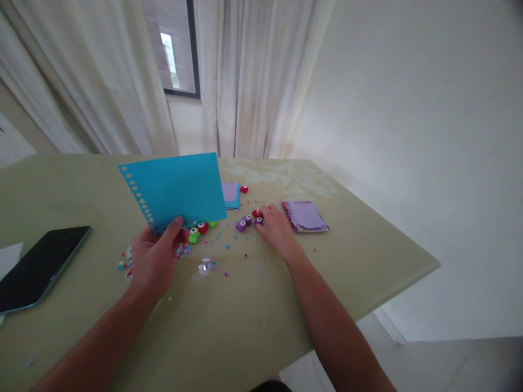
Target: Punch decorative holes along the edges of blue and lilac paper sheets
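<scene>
My left hand (157, 253) pinches a sheet of blue paper (175, 190) near its lower edge and holds it upright above the table. A row of small punched holes runs down the sheet's left edge. Out to the right, my right hand (273, 226) has its thumb and fingers around a small purple craft punch (258, 221); a red craft punch (256, 213) touches the fingertips. Two more purple craft punches (241, 225) lie just left of that hand. Beside the left hand are a green craft punch (193, 236) and a red one (202, 227), partly behind the paper.
Colourful paper bits (183, 250) are scattered over the table (229, 332). A stack of lilac and red paper (306, 216) lies at right, lilac and blue sheets (232, 195) behind. Another red punch (244, 189) sits farther back. A dark tablet (43, 267) is at left.
</scene>
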A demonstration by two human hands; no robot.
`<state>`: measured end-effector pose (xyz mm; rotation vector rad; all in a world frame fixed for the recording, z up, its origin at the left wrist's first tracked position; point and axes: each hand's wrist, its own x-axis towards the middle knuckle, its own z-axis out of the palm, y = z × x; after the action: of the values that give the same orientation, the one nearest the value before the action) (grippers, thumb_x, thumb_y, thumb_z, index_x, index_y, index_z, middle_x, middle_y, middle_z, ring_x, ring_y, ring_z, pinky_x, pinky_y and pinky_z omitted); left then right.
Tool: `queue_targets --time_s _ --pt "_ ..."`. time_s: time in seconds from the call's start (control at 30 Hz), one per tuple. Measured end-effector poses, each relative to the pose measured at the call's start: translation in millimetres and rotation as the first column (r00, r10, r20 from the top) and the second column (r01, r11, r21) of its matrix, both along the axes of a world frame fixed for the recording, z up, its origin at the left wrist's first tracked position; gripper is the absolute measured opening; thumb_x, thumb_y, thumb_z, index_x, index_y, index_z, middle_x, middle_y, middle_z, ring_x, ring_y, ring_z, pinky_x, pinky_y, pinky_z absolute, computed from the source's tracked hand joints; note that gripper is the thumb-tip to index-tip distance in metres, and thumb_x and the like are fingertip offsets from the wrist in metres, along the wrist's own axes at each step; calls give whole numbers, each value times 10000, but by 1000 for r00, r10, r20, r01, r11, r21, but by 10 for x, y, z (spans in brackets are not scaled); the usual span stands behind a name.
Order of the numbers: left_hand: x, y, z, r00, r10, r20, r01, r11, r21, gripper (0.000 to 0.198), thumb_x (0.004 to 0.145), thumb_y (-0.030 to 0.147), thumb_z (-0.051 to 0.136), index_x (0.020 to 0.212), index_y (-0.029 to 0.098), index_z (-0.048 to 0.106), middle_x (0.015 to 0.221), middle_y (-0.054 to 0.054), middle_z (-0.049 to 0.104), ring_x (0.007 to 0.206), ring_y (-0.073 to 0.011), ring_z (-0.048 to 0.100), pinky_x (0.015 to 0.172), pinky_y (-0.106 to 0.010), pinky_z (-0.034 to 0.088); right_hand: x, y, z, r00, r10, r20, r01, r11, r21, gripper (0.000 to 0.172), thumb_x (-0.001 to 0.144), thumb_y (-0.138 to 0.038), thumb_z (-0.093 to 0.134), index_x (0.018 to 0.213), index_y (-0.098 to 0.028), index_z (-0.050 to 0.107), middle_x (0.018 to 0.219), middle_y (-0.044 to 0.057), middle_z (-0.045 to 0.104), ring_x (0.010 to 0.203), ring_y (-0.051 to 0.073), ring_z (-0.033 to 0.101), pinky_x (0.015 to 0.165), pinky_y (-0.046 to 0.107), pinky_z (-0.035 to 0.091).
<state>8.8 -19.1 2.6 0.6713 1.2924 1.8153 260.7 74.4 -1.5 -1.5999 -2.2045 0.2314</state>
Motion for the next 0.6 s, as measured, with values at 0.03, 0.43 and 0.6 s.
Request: queue_targets --time_s 0.03,0.43,0.6 --pt "4 4 21 1000 12 8 -12 1000 1 263 795 336 889 848 219 660 683 58 703 606 -125 623 596 -233 514 -58 -30 0 1000 -11 3 10 999 41 206 925 -168 727 1131 -170 742 1167 157 688 1095 299 637 981 419 493" --pt "22 44 3 992 104 70 -108 993 54 210 748 287 901 802 202 717 649 24 734 536 -133 681 525 -206 566 -530 -137 -177 956 116 269 -168 970 178 321 1065 -274 590 1365 -205 682 1476 173 640 1365 357 523 1098 508 417" --pt "73 21 18 985 20 172 -31 998 60 263 724 270 933 839 176 716 655 25 742 521 -117 690 483 -163 551 -773 -260 -268 905 334 263 -392 895 213 428 1127 -317 477 1551 -282 522 1555 101 623 1428 311 478 1121 514 407"
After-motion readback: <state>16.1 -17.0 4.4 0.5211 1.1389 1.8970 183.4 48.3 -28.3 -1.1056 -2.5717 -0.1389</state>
